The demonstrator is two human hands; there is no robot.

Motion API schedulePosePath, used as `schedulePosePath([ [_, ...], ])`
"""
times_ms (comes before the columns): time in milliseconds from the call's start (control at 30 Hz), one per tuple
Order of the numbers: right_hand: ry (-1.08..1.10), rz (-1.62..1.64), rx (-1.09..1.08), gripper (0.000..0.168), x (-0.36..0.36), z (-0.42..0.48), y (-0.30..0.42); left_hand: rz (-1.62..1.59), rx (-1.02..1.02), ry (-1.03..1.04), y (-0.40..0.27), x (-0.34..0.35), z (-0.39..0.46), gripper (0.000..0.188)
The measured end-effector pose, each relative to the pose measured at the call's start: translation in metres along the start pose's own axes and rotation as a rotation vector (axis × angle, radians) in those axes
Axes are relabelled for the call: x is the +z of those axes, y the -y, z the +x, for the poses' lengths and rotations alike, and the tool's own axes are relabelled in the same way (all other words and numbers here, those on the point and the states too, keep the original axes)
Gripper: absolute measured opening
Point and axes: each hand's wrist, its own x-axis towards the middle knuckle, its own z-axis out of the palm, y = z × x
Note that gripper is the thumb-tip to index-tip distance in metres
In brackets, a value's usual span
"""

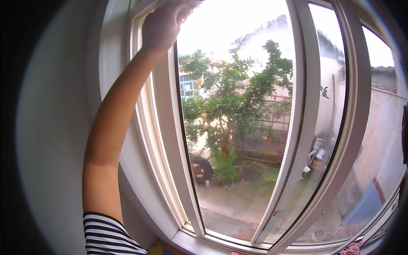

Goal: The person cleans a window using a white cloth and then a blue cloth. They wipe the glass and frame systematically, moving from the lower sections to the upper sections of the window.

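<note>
My left hand is raised to the upper left of a white-framed sliding window, against the pane near the sash's upper corner. Its fingers are cut off by the top edge of the picture, so whether they hold anything cannot be told. A bare forearm runs down to a black-and-white striped sleeve. At the bottom edge, a small skin-toned patch below the window looks like the fingertips of my right hand; the rest of it is out of view.
An upright sash frame stands right of the pane. A pink cloth lies at the lower right. Outside are a fruit tree with orange fruit, a tyre and a pale wall. An indoor wall rises at left.
</note>
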Motion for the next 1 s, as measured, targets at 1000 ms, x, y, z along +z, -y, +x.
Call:
schedulePosePath([
  [1000, -0.448, 0.662, -0.401, 0.053, -0.291, 0.142, 0.186, -1.746, -1.604, 0.411, -0.229, -0.119, -0.288, 0.02],
])
